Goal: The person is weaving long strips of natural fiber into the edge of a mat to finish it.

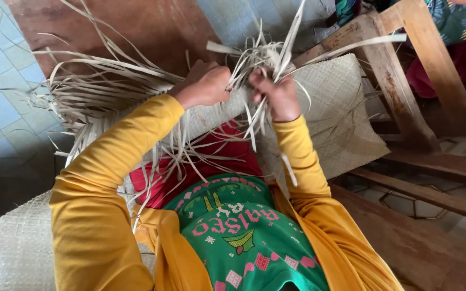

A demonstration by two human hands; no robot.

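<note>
Where the mat (335,102) ends, both hands' fingers (217,81) apparently pinch loose strips (260,59).

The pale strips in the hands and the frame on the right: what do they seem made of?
The strips look like dried plant leaf, perhaps palm or pandan: flat, matt, straw-coloured, curling at the loose ends. The mat seems plaited from the same stuff, given its fine checked weave. Both the left hand and the right hand grip strips at its edge. The frame looks like bare, worn wood, with visible grain.
</note>
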